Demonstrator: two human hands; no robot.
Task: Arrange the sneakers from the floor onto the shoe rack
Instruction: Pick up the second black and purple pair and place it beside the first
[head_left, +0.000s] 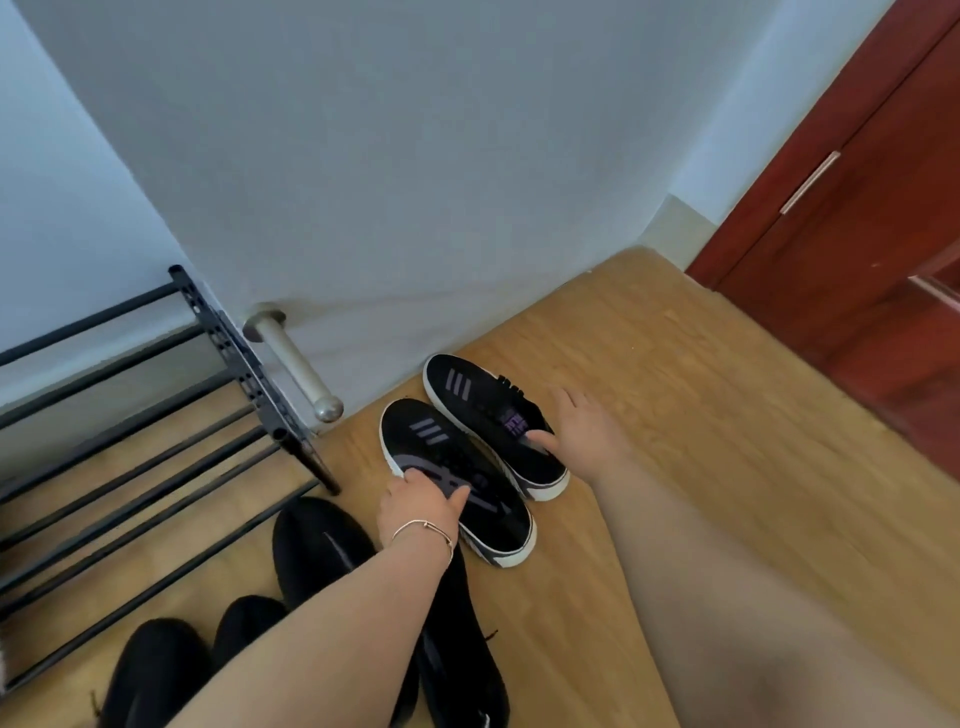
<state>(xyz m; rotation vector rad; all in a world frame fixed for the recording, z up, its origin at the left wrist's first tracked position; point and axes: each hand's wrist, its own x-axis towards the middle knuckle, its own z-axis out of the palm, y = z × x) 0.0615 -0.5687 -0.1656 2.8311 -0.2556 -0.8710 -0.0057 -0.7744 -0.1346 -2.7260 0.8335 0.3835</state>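
Observation:
Two black sneakers with white soles and three grey stripes lie side by side on the wooden floor near the wall. My left hand (421, 504) is closed over the laces and left edge of the nearer sneaker (498, 525). My right hand (582, 431) rests at the collar of the farther sneaker (462, 389), thumb at the opening and fingers spread apart. Both sneakers sit flat on the floor. The black metal shoe rack (156, 441) stands to the left, its visible bars bare.
Several plain black shoes (322, 545) lie on the floor in front of the rack, partly hidden under my left forearm. A silver door stop (296, 358) juts from the wall beside the rack's post. A red-brown door (857, 234) is at the right.

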